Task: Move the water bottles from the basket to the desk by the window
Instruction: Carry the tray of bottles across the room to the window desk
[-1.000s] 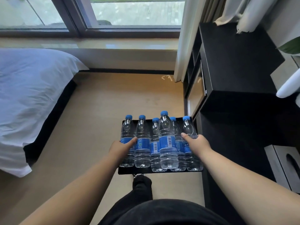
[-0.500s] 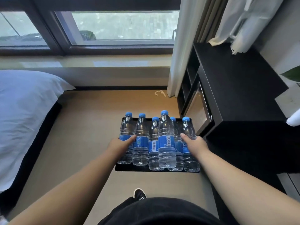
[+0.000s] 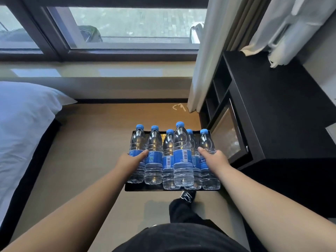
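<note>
Several clear water bottles (image 3: 182, 157) with blue caps and blue labels stand upright in a shallow black basket (image 3: 145, 188), which is held in the air above the floor. My left hand (image 3: 130, 161) grips the basket's left side, thumb against the outermost bottle. My right hand (image 3: 215, 160) grips the right side, thumb across the rightmost bottle. The black desk (image 3: 276, 110) stands just right of the basket, under the window (image 3: 134, 24). Its top is bare apart from a curtain end.
A bed with white linen (image 3: 23, 120) fills the left. Tan floor (image 3: 91, 142) runs between bed and desk. A mini-fridge glass door (image 3: 227, 135) sits in the desk front, close to the basket's right corner. Pale curtains (image 3: 203, 51) hang by the desk.
I have stepped closer to the window and desk, so both look larger and nearer. Both hands keep the same hold on the basket, and the bottles have not shifted in it.
</note>
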`<state>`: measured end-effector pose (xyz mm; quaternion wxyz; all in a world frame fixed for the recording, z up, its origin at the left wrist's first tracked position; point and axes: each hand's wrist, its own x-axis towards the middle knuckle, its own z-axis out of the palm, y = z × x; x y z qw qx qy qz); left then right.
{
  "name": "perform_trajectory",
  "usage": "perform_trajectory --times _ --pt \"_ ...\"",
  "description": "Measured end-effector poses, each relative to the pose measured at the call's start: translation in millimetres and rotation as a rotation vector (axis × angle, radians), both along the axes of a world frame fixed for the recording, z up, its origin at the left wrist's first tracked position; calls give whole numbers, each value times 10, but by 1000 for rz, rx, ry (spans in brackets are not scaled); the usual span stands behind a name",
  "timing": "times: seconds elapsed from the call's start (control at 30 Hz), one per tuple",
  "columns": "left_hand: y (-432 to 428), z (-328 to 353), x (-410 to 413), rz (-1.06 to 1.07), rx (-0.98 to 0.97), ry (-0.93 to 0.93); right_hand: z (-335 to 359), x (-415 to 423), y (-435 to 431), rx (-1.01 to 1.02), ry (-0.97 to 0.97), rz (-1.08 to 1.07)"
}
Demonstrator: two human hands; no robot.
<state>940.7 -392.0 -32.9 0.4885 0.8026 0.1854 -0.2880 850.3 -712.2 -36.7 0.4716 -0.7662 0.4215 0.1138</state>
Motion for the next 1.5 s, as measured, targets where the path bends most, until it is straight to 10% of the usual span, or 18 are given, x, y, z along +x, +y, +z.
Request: perform_trajectory --times 0.77,1.5 --pt "-1539 104 2415 -65 93 -24 64 2366 -1550 69 -42 -17" --pt "-3648 158 5328 -693 103 -77 3 3501 -2460 7 -47 -584"
